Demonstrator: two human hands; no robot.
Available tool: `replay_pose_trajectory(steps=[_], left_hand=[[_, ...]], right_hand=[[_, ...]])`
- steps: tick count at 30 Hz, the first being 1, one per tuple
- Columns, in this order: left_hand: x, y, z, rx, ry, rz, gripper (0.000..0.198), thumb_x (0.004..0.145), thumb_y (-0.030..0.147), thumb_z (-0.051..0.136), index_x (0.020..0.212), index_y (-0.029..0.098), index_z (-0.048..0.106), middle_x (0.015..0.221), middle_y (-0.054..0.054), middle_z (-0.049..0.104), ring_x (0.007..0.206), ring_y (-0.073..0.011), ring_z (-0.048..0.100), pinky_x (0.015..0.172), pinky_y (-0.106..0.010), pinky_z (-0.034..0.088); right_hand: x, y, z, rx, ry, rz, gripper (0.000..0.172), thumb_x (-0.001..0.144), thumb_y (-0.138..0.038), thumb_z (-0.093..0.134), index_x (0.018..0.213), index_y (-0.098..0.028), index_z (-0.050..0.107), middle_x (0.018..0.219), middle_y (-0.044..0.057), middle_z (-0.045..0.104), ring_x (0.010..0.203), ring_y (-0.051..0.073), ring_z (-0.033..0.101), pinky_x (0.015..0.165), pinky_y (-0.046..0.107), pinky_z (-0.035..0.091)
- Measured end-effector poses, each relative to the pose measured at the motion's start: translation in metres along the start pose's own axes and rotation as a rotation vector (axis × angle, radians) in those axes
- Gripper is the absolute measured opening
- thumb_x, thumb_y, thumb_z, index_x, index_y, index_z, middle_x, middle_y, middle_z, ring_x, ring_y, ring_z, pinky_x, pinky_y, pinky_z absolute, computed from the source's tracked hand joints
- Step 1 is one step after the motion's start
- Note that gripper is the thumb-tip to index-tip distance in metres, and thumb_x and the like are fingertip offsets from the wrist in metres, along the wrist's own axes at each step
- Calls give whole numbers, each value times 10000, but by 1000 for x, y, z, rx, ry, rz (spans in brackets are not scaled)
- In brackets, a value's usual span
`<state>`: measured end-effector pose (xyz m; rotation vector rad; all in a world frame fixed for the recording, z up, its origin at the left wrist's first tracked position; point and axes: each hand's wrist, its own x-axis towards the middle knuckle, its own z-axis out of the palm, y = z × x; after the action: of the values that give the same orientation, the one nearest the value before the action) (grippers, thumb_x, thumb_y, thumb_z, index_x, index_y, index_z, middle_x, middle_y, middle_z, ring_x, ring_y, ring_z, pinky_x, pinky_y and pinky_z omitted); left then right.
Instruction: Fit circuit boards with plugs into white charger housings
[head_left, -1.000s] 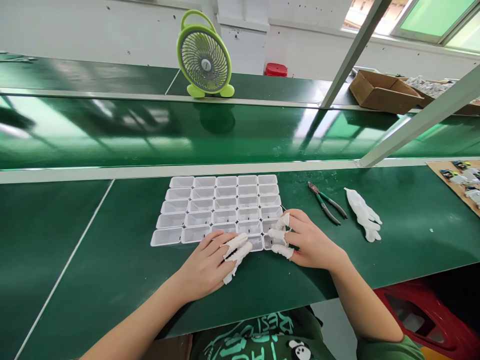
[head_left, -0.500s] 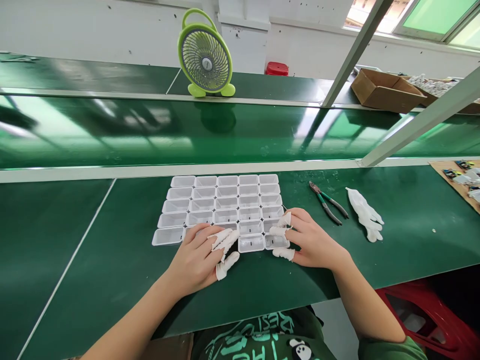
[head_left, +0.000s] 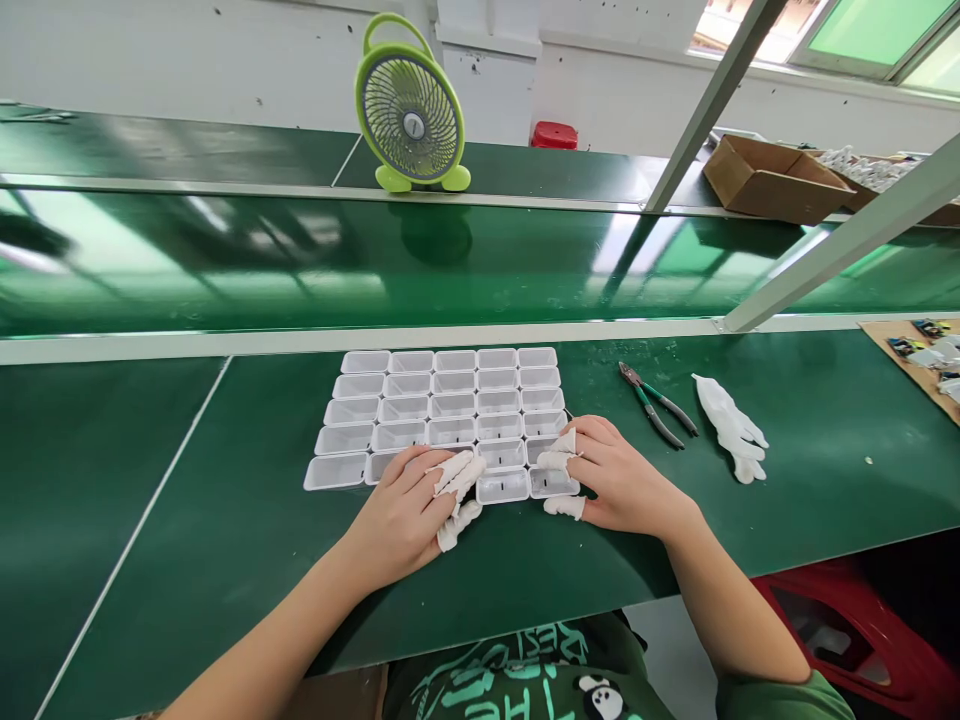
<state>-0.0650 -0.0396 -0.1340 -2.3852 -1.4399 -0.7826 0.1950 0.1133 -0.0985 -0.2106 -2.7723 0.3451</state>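
Small white plastic boxes stand in close rows on the green tabletop, several with a small dark mark or piece inside. My left hand, with white finger cots on some fingers, curls over the near edge of the rows. Its thumb and fingertips are close together, and whatever lies between them is hidden. At the right near corner, my right hand, also in white finger cots, spans a white plastic box. Its thumb is at the box's near edge, its bent fingers at the far side.
Pliers with green handles and a white glove lie right of the boxes. A green fan and a cardboard box stand on the back shelf. A slanted metal post rises at right; a board with small parts lies beyond.
My left hand has shifted slightly right and its thumb has come nearer to the fingers. The right hand's fingers have bent a little; the boxes look unmoved.
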Motion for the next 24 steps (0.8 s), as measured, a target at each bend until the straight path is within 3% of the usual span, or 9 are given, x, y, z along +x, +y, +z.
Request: replay_pose_trajectory(steps=[10, 15, 24], left_hand=[[0, 1, 0, 22, -12, 2, 88, 877, 102, 619, 832, 177, 624, 906, -130, 722, 1002, -313, 670, 926, -492, 518], [0, 2, -1, 28, -16, 2, 144, 886, 77, 561, 797, 176, 616, 891, -131, 720, 996, -309, 671, 927, -493, 524], [-1, 2, 0, 33, -11, 13, 159, 891, 74, 553, 773, 155, 622, 887, -150, 727, 962, -312, 676, 916, -501, 532]], right_hand=[[0, 0, 1, -11, 10, -11, 277, 972, -388, 618, 794, -185, 557, 878, 83, 628, 1022, 262, 541, 942, 442, 493], [0, 0, 1, 9, 2, -10, 205, 977, -362, 616, 880, -183, 590, 914, 85, 646, 1034, 262, 546, 943, 448, 489], [0, 0, 1, 10, -28, 8, 242, 970, -380, 630, 847, -175, 593, 923, 91, 641, 1054, 264, 549, 963, 435, 470]])
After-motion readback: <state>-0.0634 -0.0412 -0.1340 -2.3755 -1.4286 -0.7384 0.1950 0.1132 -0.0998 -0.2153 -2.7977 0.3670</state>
